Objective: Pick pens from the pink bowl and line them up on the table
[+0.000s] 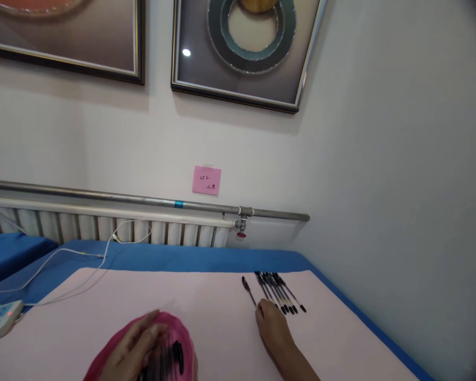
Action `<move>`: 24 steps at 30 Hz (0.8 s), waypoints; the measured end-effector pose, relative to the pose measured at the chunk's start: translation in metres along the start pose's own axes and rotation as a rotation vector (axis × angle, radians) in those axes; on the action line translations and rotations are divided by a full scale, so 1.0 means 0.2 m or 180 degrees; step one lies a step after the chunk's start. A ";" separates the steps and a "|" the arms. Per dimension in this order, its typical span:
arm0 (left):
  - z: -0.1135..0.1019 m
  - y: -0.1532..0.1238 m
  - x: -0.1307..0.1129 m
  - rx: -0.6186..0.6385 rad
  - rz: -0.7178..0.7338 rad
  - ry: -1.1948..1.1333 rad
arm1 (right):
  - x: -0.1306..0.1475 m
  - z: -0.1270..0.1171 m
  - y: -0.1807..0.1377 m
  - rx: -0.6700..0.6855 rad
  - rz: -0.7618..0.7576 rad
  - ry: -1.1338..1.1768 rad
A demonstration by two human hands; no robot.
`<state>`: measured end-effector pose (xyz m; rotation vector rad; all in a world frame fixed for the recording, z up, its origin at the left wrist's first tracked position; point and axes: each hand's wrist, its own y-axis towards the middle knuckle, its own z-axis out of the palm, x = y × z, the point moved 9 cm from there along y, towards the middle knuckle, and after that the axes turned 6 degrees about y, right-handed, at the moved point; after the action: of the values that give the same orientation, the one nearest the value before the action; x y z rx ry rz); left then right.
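Note:
My right hand (272, 324) rests on the pink sheet with its fingers pinched on the lower end of a black-capped pen (248, 288). That pen lies slantwise, its cap pointing away from me. Just right of it, several similar pens (275, 288) lie side by side in a row. At the lower left, my left hand (133, 346) is inside a pink basket (187, 338), fingers curled at a bunch of pens (164, 360) smeared by motion. Its fingertips are partly blurred, and how many pens it grips does not show.
The pink sheet (206, 317) covers a blue bed-like surface (206, 259). A power strip (2, 320) with white cables (63, 251) is at left. Behind stand a radiator (107, 230) and a pipe (83, 193). A wall (388, 185) rises along the right edge.

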<state>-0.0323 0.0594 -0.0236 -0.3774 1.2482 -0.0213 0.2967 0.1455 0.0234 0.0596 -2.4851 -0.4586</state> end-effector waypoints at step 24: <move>-0.01 -0.01 0.01 0.0122 -0.0090 -0.0010 | -0.21 0.08 0.13 0.0144 0.0352 -0.1259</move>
<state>-0.0323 0.0564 -0.0245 -0.3617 1.2377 -0.0688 0.3228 0.1808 -0.0037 -0.1653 -2.8677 -0.3973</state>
